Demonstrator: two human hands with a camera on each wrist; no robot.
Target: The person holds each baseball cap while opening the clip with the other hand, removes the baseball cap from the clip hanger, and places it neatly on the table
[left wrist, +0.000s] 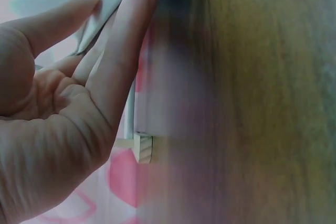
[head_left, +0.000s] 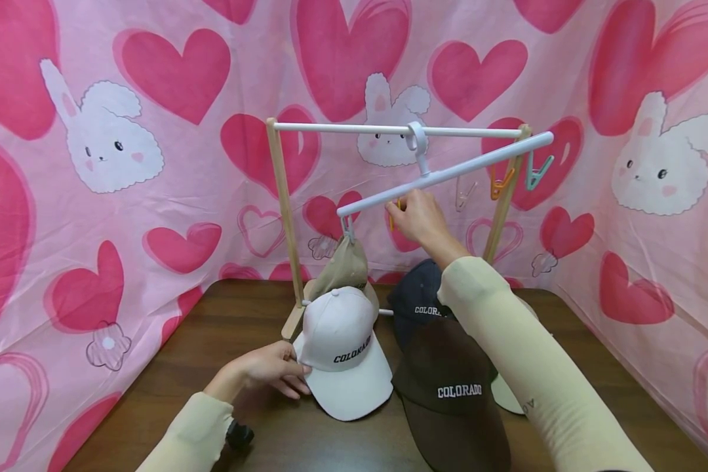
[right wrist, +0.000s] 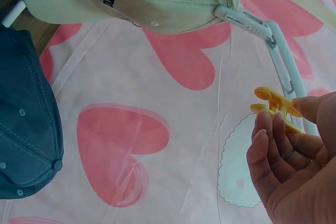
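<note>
My left hand (head_left: 271, 368) grips the edge of a white cap (head_left: 336, 331) lettered COLORADO on the table. In the left wrist view, its thumb and fingers (left wrist: 123, 51) lie on either side of the cap's pale edge. Up at the tilted white hanger (head_left: 472, 164), my right hand (head_left: 423, 218) pinches a yellow clip (right wrist: 278, 109) between thumb and fingers. From the hanger's lower left end, a pale clip (right wrist: 244, 22) holds a khaki cap (head_left: 345, 262), which hangs behind the white one.
The hanger hooks over the white rail of a wooden-legged rack (head_left: 342, 128). Orange (head_left: 500, 183) and teal (head_left: 538, 172) clips dangle at its right. A dark brown cap (head_left: 448, 367) and a navy cap (head_left: 415, 295) lie right of the white cap. Pink cloth surrounds the table (head_left: 212, 334).
</note>
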